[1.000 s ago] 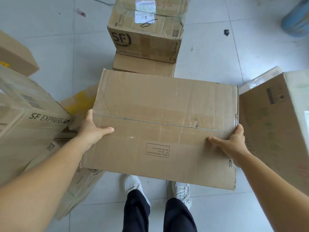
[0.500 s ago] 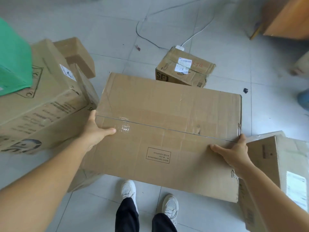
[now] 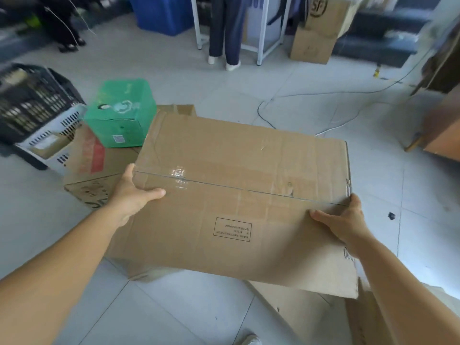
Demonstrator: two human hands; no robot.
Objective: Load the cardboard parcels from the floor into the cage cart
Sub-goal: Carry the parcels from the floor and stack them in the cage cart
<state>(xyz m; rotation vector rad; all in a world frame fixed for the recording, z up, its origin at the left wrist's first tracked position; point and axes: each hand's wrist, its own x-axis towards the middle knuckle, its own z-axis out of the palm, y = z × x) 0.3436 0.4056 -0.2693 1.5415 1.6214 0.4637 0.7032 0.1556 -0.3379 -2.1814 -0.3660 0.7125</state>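
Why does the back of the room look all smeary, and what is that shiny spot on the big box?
In the head view, the far things, the black crate and the stacked boxes, are streaked because the camera is moving; the carried box, in the grip of the left hand and right hand, stays sharp; the shiny spot is light glaring off its clear tape.
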